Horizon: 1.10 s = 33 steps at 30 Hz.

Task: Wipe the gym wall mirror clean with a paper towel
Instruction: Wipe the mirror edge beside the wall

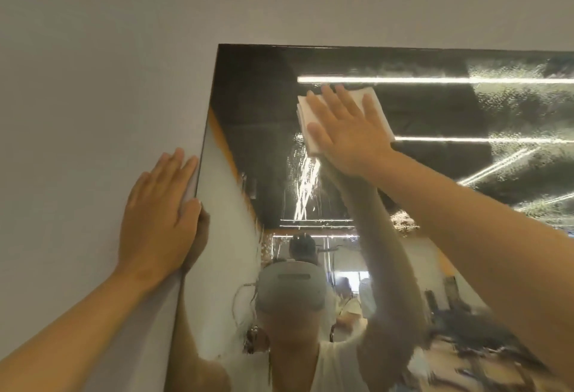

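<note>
Where head cam looks up along the grey wall [93,81], mirror [254,105] fills centre and right of view; its left edge and top-left corner show.

R hand [348,133] lies flat on a folded white paper towel [381,118], pressing it to glass near mirror's top, just below a reflected light strip. Fingers [334,102] straight, spread, released, not curled round towel. Towel shows past fingertips and both sides of hand.

L hand [158,214] flat on wall beside mirror's left edge, fingers straight, close together, holding nothing; thumb at glass edge.

Wet streaks and droplets on glass below towel and across right part. Reflection: raised arm, headset, gym room behind, blurred.
</note>
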{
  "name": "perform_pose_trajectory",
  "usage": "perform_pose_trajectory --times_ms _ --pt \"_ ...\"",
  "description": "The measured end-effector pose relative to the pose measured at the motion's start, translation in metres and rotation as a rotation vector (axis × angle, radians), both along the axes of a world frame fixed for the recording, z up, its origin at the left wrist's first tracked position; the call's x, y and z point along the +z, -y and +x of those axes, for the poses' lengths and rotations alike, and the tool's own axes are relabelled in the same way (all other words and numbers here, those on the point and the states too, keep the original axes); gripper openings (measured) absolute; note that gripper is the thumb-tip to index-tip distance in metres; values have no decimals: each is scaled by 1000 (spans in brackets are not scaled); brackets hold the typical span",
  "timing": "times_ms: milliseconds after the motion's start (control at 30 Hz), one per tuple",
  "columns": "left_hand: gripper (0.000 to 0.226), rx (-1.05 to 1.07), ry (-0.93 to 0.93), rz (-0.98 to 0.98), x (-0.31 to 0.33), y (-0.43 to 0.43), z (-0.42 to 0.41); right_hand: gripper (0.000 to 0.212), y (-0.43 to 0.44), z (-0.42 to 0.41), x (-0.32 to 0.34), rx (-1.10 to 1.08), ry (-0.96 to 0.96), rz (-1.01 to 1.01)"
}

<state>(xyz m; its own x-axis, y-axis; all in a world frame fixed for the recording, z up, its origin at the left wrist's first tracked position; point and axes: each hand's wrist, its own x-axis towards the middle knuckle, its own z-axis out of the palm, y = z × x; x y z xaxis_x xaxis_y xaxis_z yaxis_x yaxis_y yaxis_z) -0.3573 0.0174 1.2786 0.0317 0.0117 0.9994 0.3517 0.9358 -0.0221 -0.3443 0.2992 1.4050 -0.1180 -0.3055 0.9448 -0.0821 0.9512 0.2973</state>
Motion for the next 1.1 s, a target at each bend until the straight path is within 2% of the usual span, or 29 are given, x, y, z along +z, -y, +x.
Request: perform_pose_trajectory --times_ms 133,267,433,600,700,933,1100 --pt "72 -9 9 6 -1 0 1 58 16 0 44 -6 12 -33" --pt "68 -17 -2 14 -3 0 1 59 29 3 53 22 64 -123" --pt "71 -47 -7 -1 -4 2 1 60 45 1 -9 64 25 -187" --pt "71 -48 7 -1 -3 1 2 62 62 1 -90 77 9 -97" --pt "70 -60 8 1 -3 2 1 72 64 -1 -102 61 2 -60" --pt "65 -70 14 1 -3 2 0 71 53 0 -56 27 14 175" --pt "70 -88 19 -9 -4 4 -2 58 65 -4 8 10 10 163"
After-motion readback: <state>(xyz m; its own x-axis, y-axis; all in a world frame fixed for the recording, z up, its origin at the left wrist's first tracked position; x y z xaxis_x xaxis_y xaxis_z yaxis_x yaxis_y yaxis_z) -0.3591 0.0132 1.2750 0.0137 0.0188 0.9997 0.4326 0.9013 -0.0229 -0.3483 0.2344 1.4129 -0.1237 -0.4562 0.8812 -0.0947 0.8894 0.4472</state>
